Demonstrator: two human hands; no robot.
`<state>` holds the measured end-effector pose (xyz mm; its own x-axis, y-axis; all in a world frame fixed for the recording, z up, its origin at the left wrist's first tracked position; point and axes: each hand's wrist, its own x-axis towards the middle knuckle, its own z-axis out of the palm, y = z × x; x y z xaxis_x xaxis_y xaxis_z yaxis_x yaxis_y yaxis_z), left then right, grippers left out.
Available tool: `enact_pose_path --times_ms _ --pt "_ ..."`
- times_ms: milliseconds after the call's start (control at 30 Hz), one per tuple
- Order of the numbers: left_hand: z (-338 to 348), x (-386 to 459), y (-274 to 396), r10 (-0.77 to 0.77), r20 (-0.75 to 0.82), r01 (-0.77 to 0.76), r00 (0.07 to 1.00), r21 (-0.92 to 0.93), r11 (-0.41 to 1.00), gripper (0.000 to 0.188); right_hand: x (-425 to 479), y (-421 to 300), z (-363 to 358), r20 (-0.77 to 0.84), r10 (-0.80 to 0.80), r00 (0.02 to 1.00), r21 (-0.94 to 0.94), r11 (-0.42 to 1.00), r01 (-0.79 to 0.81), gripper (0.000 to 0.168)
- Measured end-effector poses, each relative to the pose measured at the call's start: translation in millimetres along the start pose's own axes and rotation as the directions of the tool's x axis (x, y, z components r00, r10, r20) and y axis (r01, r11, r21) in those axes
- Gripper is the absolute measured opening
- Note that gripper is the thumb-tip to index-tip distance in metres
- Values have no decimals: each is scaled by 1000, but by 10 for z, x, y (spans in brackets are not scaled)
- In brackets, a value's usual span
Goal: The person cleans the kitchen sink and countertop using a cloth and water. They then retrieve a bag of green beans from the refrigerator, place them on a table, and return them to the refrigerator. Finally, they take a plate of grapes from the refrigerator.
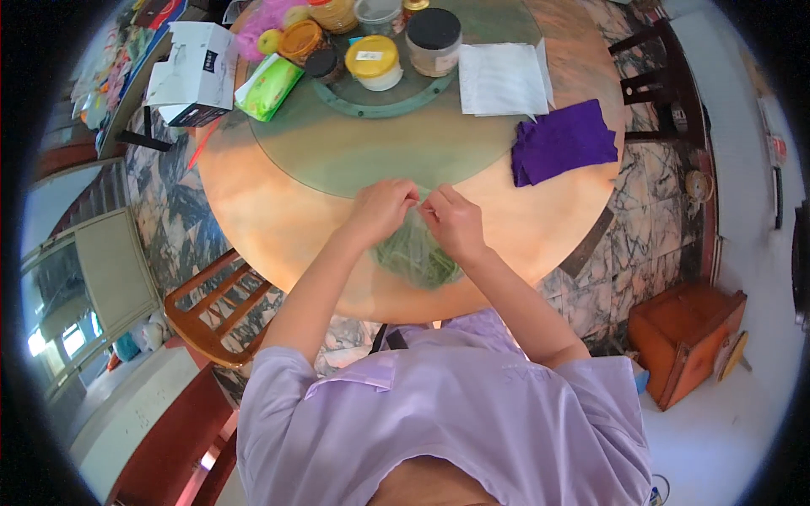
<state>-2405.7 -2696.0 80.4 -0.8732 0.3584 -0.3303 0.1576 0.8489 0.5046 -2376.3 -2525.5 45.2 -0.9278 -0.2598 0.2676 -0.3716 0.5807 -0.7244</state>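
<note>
A clear plastic bag (414, 243) with green leafy vegetables (423, 265) inside rests near the front edge of the round table (304, 240). My left hand (386, 205) pinches the gathered neck of the bag between thumb and fingers. Close beside it, almost touching, my right hand (454, 221) grips the same neck from the other side. The fingertips hide most of the bag's mouth, so I cannot tell whether it is knotted. Both forearms reach forward over the table's near edge.
A glass turntable (380, 152) bears several jars, among them a yellow-lidded tub (373, 62) and a black-lidded jar (433, 41). White paper napkins (503, 79), a purple cloth (565, 144), a green tissue pack (269, 87) and a white box (196, 69) lie around. A wooden chair (215, 310) stands left.
</note>
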Motion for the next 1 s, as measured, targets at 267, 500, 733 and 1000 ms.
enact_pose_path --times_ms 267,500,733,1000 --pt "414 34 -101 157 -231 -81 960 308 948 27 -519 -23 -179 157 -56 986 -10 998 59 12" --pt "333 -167 149 160 137 -207 978 495 844 47 -1811 120 -783 39 306 951 27 951 -307 12" --pt "333 -776 630 253 111 -272 961 544 794 26 -3667 130 -1265 38 543 839 -46 840 -541 13" --pt "477 -1371 2303 360 -162 -341 919 134 930 11 -4396 519 -1521 145 768 624 693 371 -618 25"
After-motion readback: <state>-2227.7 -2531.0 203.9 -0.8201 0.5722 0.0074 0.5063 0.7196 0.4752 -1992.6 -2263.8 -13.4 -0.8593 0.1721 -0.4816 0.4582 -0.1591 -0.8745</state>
